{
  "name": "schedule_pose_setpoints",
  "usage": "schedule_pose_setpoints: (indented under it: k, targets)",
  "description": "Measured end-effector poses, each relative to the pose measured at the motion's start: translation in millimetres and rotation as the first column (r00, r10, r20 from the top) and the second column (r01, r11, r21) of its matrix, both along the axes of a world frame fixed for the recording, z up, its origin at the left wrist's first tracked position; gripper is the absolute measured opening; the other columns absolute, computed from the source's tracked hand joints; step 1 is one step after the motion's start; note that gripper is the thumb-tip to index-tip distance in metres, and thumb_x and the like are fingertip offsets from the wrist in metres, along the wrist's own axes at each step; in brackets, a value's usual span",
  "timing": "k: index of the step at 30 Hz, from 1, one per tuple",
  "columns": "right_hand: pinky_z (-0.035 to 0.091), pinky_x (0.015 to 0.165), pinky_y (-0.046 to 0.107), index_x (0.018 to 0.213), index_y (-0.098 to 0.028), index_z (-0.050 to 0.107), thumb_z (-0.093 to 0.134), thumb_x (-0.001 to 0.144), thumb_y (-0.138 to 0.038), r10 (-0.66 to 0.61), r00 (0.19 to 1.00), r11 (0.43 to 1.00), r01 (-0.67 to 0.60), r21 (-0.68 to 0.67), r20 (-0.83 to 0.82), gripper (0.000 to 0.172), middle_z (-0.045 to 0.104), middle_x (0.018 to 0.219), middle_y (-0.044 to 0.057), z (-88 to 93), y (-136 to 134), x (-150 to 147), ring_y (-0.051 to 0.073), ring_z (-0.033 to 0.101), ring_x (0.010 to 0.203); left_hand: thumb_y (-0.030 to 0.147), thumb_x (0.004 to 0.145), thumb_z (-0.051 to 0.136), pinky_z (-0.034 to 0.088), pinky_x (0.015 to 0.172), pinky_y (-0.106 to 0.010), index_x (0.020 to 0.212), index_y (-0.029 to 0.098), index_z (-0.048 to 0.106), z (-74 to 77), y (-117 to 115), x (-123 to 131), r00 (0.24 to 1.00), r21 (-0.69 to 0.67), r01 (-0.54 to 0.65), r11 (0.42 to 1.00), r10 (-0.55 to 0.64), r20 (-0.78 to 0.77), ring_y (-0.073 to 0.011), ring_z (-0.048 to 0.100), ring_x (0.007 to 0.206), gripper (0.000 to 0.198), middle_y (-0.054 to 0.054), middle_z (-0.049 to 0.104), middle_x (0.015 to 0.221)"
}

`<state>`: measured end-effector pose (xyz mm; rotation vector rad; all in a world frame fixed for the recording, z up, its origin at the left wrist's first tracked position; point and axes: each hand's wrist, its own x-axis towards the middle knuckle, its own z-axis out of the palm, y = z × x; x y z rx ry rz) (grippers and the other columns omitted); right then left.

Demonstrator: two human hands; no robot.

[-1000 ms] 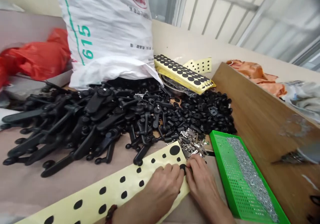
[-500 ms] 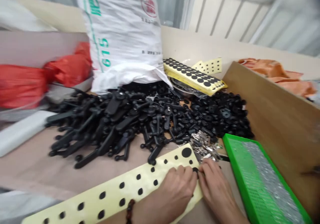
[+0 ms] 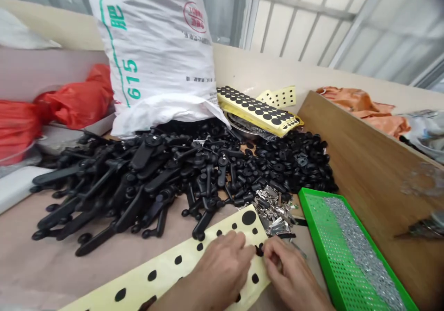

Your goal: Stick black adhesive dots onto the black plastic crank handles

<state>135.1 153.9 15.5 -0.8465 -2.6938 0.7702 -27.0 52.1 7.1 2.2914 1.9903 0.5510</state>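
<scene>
A pale yellow backing sheet (image 3: pixel 163 278) with black round stickers lies at a slant on the bench. My left hand (image 3: pixel 222 267) rests over the sheet, fingers curled and closed, whatever they hold hidden. Opposite it, my right hand (image 3: pixel 293 271) pinches at the sheet's right edge. Between the two sets of fingertips a small black round sticker (image 3: pixel 259 250) shows, looking partly lifted or creased. The sheet's large black sticker (image 3: pixel 249 217) lies flat at the far corner. Small metal clips (image 3: pixel 274 209) are heaped just beyond it.
Black plastic arms with ball ends (image 3: pixel 138 186) fill the bench beyond, beside round black parts (image 3: pixel 287 163). A green tray (image 3: pixel 333 255) of small metal pieces is at right, next to a wooden board (image 3: pixel 374 177). Behind stand a white sack (image 3: pixel 159 47) and stacked sticker sheets (image 3: pixel 256 109).
The view has shifted, moving most things left and slightly down. Both hands stay by the sheet's right end, and the small sticker between them now looks more creased.
</scene>
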Motion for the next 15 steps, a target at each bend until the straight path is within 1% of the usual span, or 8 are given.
schedule_pose_setpoints:
  k: [2,4,5,6,8,11,13,15]
  targets:
    - [0.042,0.053,0.025,0.068,-0.022,0.042,0.039,0.082,-0.013,0.021,1.000,0.998,-0.020,-0.051,0.016,0.016,0.058,0.066,0.000,3.5,-0.6,3.2,0.016,0.056,0.058,0.007,0.086,0.041,0.044,0.062,-0.030,0.087,0.018,0.058,7.1,-6.6,-19.4,0.990,0.094,-0.139,0.986,0.141,-0.016,-0.0190,0.054,0.070,0.020,-0.003,0.057,0.077]
    - [0.042,0.055,0.025,0.068,-0.022,0.042,0.039,0.081,-0.014,0.037,0.999,0.994,-0.037,-0.107,-0.004,0.016,0.058,0.067,0.000,4.3,-0.4,5.7,0.016,0.056,0.059,0.010,0.089,0.038,0.045,0.061,-0.033,0.093,0.015,0.060,11.6,-11.0,-36.9,0.945,0.188,-0.277,0.942,0.303,-0.123,-0.0214,0.055,0.069,0.023,-0.006,0.058,0.077]
    - [0.043,0.056,0.025,0.067,-0.022,0.043,0.040,0.080,-0.013,0.031,0.999,0.989,-0.035,-0.141,-0.026,0.016,0.059,0.069,0.001,3.7,0.0,6.5,0.016,0.057,0.061,0.012,0.089,0.039,0.047,0.062,-0.034,0.097,0.014,0.061,12.8,-11.4,-43.2,0.917,0.206,-0.317,0.926,0.355,-0.184,-0.0231,0.057,0.070,0.023,-0.007,0.059,0.077]
    - [0.043,0.058,0.025,0.067,-0.022,0.043,0.041,0.080,-0.013,0.009,0.999,0.984,-0.018,-0.180,-0.051,0.016,0.061,0.073,0.002,2.9,0.8,7.0,0.016,0.058,0.065,0.014,0.089,0.041,0.048,0.062,-0.036,0.103,0.013,0.060,13.5,-10.5,-47.1,0.889,0.198,-0.349,0.916,0.391,-0.240,-0.0251,0.059,0.072,0.024,-0.008,0.060,0.079]
    - [0.045,0.062,0.026,0.066,-0.021,0.046,0.045,0.079,-0.014,-0.064,0.991,0.962,0.030,-0.272,-0.116,0.015,0.064,0.083,0.004,1.2,3.2,7.5,0.018,0.060,0.073,0.013,0.087,0.044,0.050,0.063,-0.039,0.115,0.010,0.057,14.7,-5.2,-48.3,0.850,0.116,-0.400,0.909,0.415,-0.325,-0.0287,0.062,0.075,0.031,-0.010,0.063,0.081]
    - [0.047,0.069,0.030,0.066,-0.020,0.052,0.052,0.078,-0.019,-0.168,0.954,0.896,0.043,-0.442,-0.247,0.012,0.063,0.096,0.008,2.1,7.8,9.3,0.022,0.060,0.088,0.000,0.081,0.040,0.051,0.064,-0.040,0.128,0.011,0.049,19.2,5.4,-42.2,0.827,-0.064,-0.465,0.883,0.408,-0.387,-0.0304,0.064,0.077,0.050,-0.010,0.065,0.081]
    - [0.048,0.072,0.032,0.066,-0.020,0.055,0.057,0.077,-0.025,-0.227,0.913,0.834,0.002,-0.551,-0.340,0.012,0.062,0.099,0.009,4.7,10.1,11.9,0.024,0.060,0.092,-0.005,0.077,0.036,0.052,0.065,-0.038,0.133,0.015,0.044,23.4,9.6,-41.1,0.852,-0.148,-0.477,0.867,0.414,-0.320,-0.0287,0.065,0.080,0.060,-0.010,0.066,0.086]
    - [0.048,0.076,0.034,0.066,-0.020,0.058,0.061,0.076,-0.031,-0.294,0.865,0.774,-0.033,-0.632,-0.405,0.015,0.061,0.100,0.009,7.3,11.1,15.1,0.025,0.059,0.094,-0.002,0.078,0.036,0.052,0.072,-0.037,0.134,0.019,0.040,26.6,9.7,-44.9,0.896,-0.171,-0.443,0.880,0.431,-0.106,-0.0259,0.065,0.089,0.060,-0.010,0.066,0.099]
